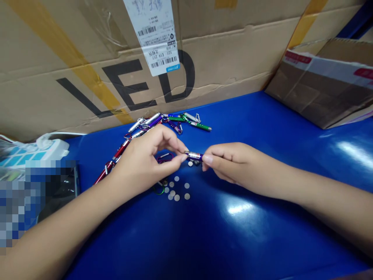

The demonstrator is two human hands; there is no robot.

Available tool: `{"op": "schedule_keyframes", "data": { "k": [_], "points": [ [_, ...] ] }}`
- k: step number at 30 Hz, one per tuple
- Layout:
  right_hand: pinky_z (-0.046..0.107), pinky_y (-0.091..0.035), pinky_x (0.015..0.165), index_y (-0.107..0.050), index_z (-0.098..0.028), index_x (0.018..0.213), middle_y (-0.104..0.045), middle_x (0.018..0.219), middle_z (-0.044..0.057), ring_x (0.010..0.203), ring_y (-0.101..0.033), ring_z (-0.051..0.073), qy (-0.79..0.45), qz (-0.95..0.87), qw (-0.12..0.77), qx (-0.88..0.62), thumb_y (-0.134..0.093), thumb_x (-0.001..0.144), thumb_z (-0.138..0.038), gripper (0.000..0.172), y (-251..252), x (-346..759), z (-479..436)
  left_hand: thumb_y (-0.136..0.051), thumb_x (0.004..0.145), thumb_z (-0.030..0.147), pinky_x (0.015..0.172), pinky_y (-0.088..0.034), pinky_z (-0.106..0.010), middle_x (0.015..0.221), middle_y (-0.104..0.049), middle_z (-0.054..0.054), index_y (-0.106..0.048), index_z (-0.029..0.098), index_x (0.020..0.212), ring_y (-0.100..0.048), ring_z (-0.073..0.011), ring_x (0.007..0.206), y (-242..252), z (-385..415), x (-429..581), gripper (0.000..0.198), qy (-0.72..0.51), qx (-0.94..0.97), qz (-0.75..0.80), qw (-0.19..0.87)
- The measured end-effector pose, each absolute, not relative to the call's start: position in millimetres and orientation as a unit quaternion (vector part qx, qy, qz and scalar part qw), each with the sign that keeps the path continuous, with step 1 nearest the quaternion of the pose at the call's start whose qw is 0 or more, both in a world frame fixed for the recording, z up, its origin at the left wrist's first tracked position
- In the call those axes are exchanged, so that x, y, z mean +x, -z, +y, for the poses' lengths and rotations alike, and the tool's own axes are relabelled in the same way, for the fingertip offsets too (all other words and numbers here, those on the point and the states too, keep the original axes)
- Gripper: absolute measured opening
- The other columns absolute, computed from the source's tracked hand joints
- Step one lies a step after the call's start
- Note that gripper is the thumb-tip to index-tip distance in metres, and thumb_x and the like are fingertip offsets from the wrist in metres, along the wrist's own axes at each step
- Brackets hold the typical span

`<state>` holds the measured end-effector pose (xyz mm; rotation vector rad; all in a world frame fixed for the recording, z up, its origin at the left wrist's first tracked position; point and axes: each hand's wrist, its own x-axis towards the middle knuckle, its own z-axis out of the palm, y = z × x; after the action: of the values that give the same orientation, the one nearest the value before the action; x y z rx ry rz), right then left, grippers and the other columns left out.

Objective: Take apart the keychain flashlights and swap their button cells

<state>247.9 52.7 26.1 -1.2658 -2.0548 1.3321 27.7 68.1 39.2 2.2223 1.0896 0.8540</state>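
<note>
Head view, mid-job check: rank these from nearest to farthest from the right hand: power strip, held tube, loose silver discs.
From the right hand:
1. Held tube, touching it.
2. Loose silver discs, lying to its left.
3. Power strip, far left.

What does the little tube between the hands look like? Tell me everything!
The penlight-like tube is slim, shiny and metal-looking: a silver section with a label too small to read, then dark purple-blue. It's held nearly level above the blue table. The left hand pinches one end; the right hand grips the other, hiding part.
</note>
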Motion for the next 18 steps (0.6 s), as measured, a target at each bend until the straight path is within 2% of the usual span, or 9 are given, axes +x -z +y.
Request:
{"op": "schedule_keyframes", "data": {
  "k": [2, 3, 5, 8, 13, 18],
  "points": [
    [0.023, -0.031, 0.055, -0.06, -0.019, 0.079, -0.056, 0.063, -0.002, 0.056, -0.047, 0.01, -0.366, -0.791, 0.198, -0.448, -0.043, 0.094, -0.041, 0.031, -24.9, 248.3, 53.8, -0.063, 0.082, 0.025, 0.069, -0.052, -0.024, 0.086, -0.071, 0.001, -0.051, 0.022, 0.107, -0.068, -0.0137, 0.078, -43.7, 76.2, 21.4, 0.027, -0.279, 0.831, 0.414, 0.245],
    [0.024, -0.031, 0.057, -0.06, -0.02, 0.078, -0.057, 0.067, -0.001, 0.059, -0.048, 0.011, -0.33, -0.809, 0.2, -0.444, -0.043, 0.094, -0.041, 0.032, -24.5, 248.5, 54.2, -0.06, 0.084, 0.028, 0.066, -0.05, -0.024, 0.086, -0.071, 0.001, -0.053, 0.022, 0.109, -0.068, -0.0144, 0.076, -46.2, 80.7, 17.2, 0.026, -0.234, 0.844, 0.436, 0.209],
    [0.025, -0.032, 0.059, -0.057, -0.02, 0.077, -0.058, 0.069, -0.001, 0.061, -0.049, 0.011, -0.307, -0.817, 0.195, -0.447, -0.039, 0.096, -0.044, 0.035, -24.0, 248.9, 54.5, -0.057, 0.086, 0.035, 0.063, -0.046, -0.027, 0.08, -0.07, 0.0, -0.064, 0.022, 0.091, -0.065, -0.0165, 0.071, -49.8, 88.8, 7.7, 0.016, -0.108, 0.868, 0.473, 0.11],
    [0.026, -0.032, 0.059, -0.054, -0.02, 0.075, -0.058, 0.069, -0.001, 0.061, -0.049, 0.012, -0.312, -0.81, 0.183, -0.461, -0.036, 0.096, -0.047, 0.039, -23.5, 249.5, 54.8, -0.055, 0.085, 0.044, 0.06, -0.042, -0.028, 0.075, -0.07, -0.001, -0.068, 0.022, 0.081, -0.062, -0.0182, 0.067, -49.1, 96.2, -4.0, 0.025, 0.012, 0.871, 0.487, 0.061],
    [0.026, -0.033, 0.063, -0.059, -0.021, 0.081, -0.061, 0.075, 0.0, 0.067, -0.051, 0.013, -0.312, -0.817, 0.173, -0.453, -0.038, 0.096, -0.045, 0.035, -22.3, 249.6, 56.0, -0.054, 0.085, 0.035, 0.068, -0.044, -0.03, 0.085, -0.069, -0.003, -0.068, 0.022, 0.084, -0.061, -0.0188, 0.075, -38.6, 99.4, -5.9, 0.019, 0.032, 0.879, 0.47, 0.075],
    [0.026, -0.033, 0.063, -0.06, -0.021, 0.083, -0.062, 0.076, 0.0, 0.068, -0.052, 0.013, -0.304, -0.82, 0.171, -0.454, -0.038, 0.096, -0.045, 0.035, -21.0, 249.1, 57.4, -0.054, 0.083, 0.031, 0.06, -0.042, -0.028, 0.076, -0.068, -0.003, -0.065, 0.019, 0.078, -0.06, -0.0178, 0.068, -36.5, 100.6, -0.2, 0.017, 0.025, 0.87, 0.488, 0.067]
  ]
}}
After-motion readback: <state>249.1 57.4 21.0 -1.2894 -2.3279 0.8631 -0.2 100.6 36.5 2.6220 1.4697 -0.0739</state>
